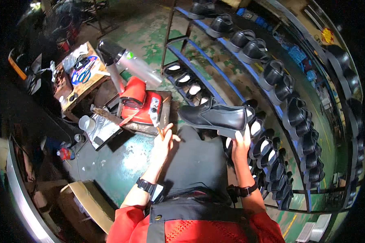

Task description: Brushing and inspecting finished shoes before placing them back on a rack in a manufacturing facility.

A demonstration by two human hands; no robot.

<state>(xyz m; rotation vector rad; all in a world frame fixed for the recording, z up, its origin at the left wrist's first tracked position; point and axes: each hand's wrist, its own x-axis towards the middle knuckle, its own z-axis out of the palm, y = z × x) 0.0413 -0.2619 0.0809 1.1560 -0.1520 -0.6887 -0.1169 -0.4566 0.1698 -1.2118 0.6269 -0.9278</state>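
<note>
My right hand (240,144) grips the heel end of a black leather shoe (215,116), held level with its toe pointing left above my lap. My left hand (163,145) holds a thin wooden-handled brush (155,118) whose bristle end rests up by a red glue container (144,106). Both wrists carry dark watches. A dark apron covers my knees between the hands.
A blue metal rack (231,87) at right carries several black shoes on its tiers. A cluttered wooden bench (82,83) with scissors stands at left. A white cup (86,122), a grey tray and a cardboard box (89,200) sit on the green floor.
</note>
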